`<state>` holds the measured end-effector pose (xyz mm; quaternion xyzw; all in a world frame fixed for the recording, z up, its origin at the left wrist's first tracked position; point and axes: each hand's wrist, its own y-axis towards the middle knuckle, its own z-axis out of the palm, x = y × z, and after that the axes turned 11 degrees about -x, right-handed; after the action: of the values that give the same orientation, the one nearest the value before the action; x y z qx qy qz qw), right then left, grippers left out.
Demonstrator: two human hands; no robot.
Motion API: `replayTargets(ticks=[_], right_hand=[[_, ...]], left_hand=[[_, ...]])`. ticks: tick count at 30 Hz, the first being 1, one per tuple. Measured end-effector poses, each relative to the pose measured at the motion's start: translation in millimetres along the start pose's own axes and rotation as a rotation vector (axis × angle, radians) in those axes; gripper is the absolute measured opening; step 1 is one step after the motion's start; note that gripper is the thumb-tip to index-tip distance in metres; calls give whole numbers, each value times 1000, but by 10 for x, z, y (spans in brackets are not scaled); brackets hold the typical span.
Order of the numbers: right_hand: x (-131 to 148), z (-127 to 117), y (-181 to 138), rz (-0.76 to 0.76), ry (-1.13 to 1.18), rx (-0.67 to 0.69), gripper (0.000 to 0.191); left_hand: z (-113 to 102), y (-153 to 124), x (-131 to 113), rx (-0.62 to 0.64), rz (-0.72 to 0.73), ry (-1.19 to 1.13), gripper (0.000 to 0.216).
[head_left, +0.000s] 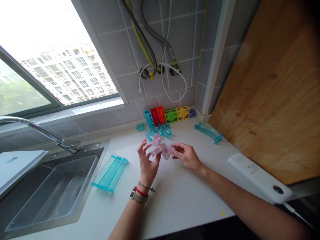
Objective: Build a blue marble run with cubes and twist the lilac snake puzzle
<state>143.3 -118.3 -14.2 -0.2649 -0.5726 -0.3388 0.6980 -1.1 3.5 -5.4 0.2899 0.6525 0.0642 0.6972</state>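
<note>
Above the white counter, both my hands hold a pale pink snake puzzle (pixel 163 148) of angular, jointed blocks, bent into a branching shape. My left hand (pixel 148 163) grips its left part between thumb and fingers, palm turned toward it. My right hand (pixel 185 154) pinches the right end between thumb and forefinger. Just behind the puzzle lie curved clear-blue plastic track pieces (pixel 165 130). To the left of my left hand are flat clear-blue track pieces (pixel 111 174), side by side. The inner faces of the puzzle are partly covered by my fingers.
Coloured plastic cube blocks (pixel 171 116) stand in a row along the back wall. A curved blue track piece (pixel 209 132) rests at the back right. A white power strip-like device (pixel 258 178) lies by a wooden board (pixel 270 90). At left is a sink (pixel 82 203) with a faucet (pixel 45 133).
</note>
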Motion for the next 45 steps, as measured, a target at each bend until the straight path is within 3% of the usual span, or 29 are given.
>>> replayTargets(ticks=[2,5,7,12,15,19,23,27,35,45], right_hand=[[30,-2,8,32,95,-32,42],[71,0,3,100,180,-43,44],[78,7,-10,121,166,-20,47],[40,25,-55,47,51,79,50],[19,17,-61,53,13,127,51],[40,-8,-51,74,-25,196,44],[107,-24,-65,5,-100,309,37],[119,-12,-100,-21,-136,258,38],[64,22,-89,210,-93,251,47],[109,33,-150,408,51,278,47]], left_hand=[[26,-7,20,45,-223,-134,75],[75,-39,52,301,-515,-294,59],[99,-67,64,365,-579,-304,56],[86,-108,82,289,-597,-236,50],[62,-108,109,358,-524,-209,40],[27,-61,145,385,-308,-106,34],[-4,-6,148,404,-145,-48,32],[-13,-3,129,355,51,6,31],[-72,6,22,416,328,192,27],[-100,-31,78,396,489,270,33]])
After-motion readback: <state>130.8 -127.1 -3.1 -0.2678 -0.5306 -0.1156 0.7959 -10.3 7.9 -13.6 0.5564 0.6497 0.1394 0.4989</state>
